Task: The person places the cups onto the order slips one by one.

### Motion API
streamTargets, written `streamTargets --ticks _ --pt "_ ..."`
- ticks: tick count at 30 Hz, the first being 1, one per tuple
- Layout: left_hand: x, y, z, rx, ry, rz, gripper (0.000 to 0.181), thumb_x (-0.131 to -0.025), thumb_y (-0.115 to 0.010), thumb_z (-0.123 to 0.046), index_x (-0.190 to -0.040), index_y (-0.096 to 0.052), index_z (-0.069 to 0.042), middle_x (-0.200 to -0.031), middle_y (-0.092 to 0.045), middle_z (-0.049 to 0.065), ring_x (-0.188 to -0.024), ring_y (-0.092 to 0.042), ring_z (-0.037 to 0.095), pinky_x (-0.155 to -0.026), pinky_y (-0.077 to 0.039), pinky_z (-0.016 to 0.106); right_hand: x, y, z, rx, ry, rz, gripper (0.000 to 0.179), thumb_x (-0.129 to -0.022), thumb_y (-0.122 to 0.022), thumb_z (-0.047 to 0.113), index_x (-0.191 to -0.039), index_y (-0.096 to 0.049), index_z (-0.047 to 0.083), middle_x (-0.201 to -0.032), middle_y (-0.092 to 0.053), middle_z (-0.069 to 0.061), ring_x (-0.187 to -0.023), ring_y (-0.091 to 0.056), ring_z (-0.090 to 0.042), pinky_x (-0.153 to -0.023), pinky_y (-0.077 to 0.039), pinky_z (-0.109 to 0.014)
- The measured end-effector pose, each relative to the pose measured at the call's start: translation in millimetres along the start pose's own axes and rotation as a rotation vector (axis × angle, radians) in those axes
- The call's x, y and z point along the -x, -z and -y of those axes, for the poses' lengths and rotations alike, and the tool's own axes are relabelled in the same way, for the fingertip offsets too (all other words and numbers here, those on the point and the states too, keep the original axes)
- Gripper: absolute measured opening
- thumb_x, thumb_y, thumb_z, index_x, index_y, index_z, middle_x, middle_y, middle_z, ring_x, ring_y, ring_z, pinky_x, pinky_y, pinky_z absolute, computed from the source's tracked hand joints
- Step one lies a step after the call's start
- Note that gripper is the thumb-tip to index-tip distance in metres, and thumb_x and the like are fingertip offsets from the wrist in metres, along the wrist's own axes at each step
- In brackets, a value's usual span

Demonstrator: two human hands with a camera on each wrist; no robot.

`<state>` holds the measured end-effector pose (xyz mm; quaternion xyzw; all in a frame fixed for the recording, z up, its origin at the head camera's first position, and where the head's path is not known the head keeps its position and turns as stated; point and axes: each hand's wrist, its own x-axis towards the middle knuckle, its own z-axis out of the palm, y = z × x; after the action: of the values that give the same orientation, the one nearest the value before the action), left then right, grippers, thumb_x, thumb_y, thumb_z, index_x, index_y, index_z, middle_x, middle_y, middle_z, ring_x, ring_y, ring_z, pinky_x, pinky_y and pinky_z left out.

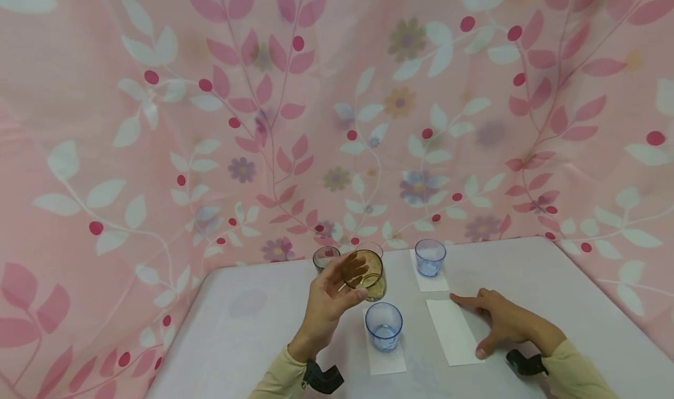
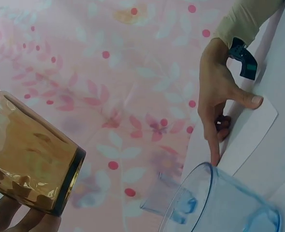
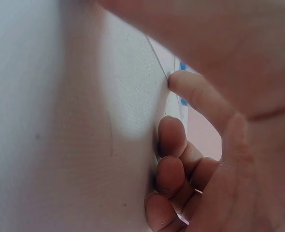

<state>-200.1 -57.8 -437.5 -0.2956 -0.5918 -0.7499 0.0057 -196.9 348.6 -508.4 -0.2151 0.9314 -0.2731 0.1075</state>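
My left hand (image 1: 327, 305) holds an amber glass (image 2: 31, 154) above the table, thumb on one side and fingers round the other. In the head view the glass is tilted, its rim toward me. Below and to the right of it stands a blue glass (image 1: 384, 329) on a white paper strip (image 1: 387, 364). My right hand (image 1: 505, 317) rests at the right edge of a bare white paper strip (image 1: 453, 334). Its index fingertip is at the strip's far corner and its thumb (image 2: 249, 99) at the near one. The other fingers are bent against the tabletop.
Another blue glass (image 1: 430, 260) stands on a paper strip (image 1: 429, 285) farther back. Behind my left hand are a dark grey glass (image 1: 323, 261) and a clear glass (image 1: 371, 247), both partly hidden. A pink floral cloth (image 1: 316, 124) hangs behind the white table (image 1: 237, 329).
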Motion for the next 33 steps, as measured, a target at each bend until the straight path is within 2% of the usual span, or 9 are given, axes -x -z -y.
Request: streamTargets --ticks 3,8,16,21,25,29,33 --pt "-0.3 -11.7 3.9 0.027 0.025 -0.002 0.07 -0.094 -0.079 -0.002 -0.156 -0.047 -0.003 -0.153 -0.051 0.031 -0.144 -0.053 0.037 -0.118 -0.05 0.038 -1.6 -2.1 -0.1 -0.006 -0.01 0.005 0.111 -0.062 -0.101 0.048 -0.158 -0.052 0.019 -0.098 -0.049 0.0 -0.091 -0.04 -0.013 -0.074 -0.037 -0.021" --pt "-3.9 -31.2 12.8 0.059 0.046 0.019 0.071 -0.094 -0.079 -0.003 -0.157 -0.046 -0.002 -0.154 -0.048 0.034 -0.143 -0.052 0.04 -0.119 -0.049 0.04 -1.5 -4.1 -0.5 -0.003 -0.026 0.013 0.111 -0.061 -0.102 0.047 -0.158 -0.053 0.019 -0.098 -0.049 -0.001 -0.09 -0.04 -0.014 -0.074 -0.036 -0.021" --pt "-7.9 -60.4 26.3 0.078 0.113 0.008 0.07 -0.093 -0.081 -0.005 -0.155 -0.05 -0.006 -0.152 -0.054 0.026 -0.142 -0.053 0.04 -0.118 -0.05 0.037 -1.5 -5.2 0.9 -0.005 -0.03 0.011 0.112 -0.06 -0.102 0.047 -0.157 -0.054 0.02 -0.096 -0.048 -0.001 -0.089 -0.039 -0.016 -0.072 -0.034 -0.021" --pt "-9.3 -80.2 34.8 0.083 0.132 0.01 0.069 -0.091 -0.083 -0.007 -0.153 -0.052 -0.007 -0.15 -0.057 0.022 -0.139 -0.054 0.042 -0.118 -0.049 0.043 -2.5 -5.1 -0.5 0.019 -0.032 0.001 0.112 -0.059 -0.102 0.049 -0.157 -0.054 0.022 -0.097 -0.049 -0.001 -0.088 -0.039 -0.015 -0.072 -0.035 -0.022" --pt "-7.0 -98.3 41.1 0.08 0.145 0.003 0.067 -0.091 -0.084 -0.01 -0.151 -0.055 -0.01 -0.148 -0.06 0.017 -0.138 -0.055 0.041 -0.118 -0.05 0.041 -3.6 -3.7 -1.2 0.008 -0.031 0.0 0.111 -0.058 -0.102 0.047 -0.155 -0.057 0.016 -0.096 -0.048 -0.001 -0.088 -0.04 -0.016 -0.072 -0.035 -0.022" --pt "-3.5 -116.4 48.9 0.081 0.17 -0.004 0.066 -0.089 -0.085 -0.01 -0.149 -0.057 -0.012 -0.146 -0.062 0.013 -0.137 -0.058 0.033 -0.117 -0.05 0.036 -5.6 -1.0 -2.6 -0.01 -0.033 0.003 0.1 -0.058 -0.104 0.04 -0.143 -0.065 0.006 -0.095 -0.048 -0.002 -0.089 -0.04 -0.018 -0.073 -0.035 -0.023" --pt "-1.1 -131.3 57.4 0.08 0.192 -0.019 0.065 -0.088 -0.086 -0.008 -0.147 -0.058 -0.013 -0.143 -0.065 0.009 -0.135 -0.06 0.026 -0.115 -0.05 0.033 -5.3 -0.3 -4.5 0.013 -0.002 -0.027 0.078 -0.057 -0.105 0.04 -0.122 -0.074 0.009 -0.097 -0.048 0.001 -0.092 -0.041 -0.014 -0.075 -0.037 -0.025"
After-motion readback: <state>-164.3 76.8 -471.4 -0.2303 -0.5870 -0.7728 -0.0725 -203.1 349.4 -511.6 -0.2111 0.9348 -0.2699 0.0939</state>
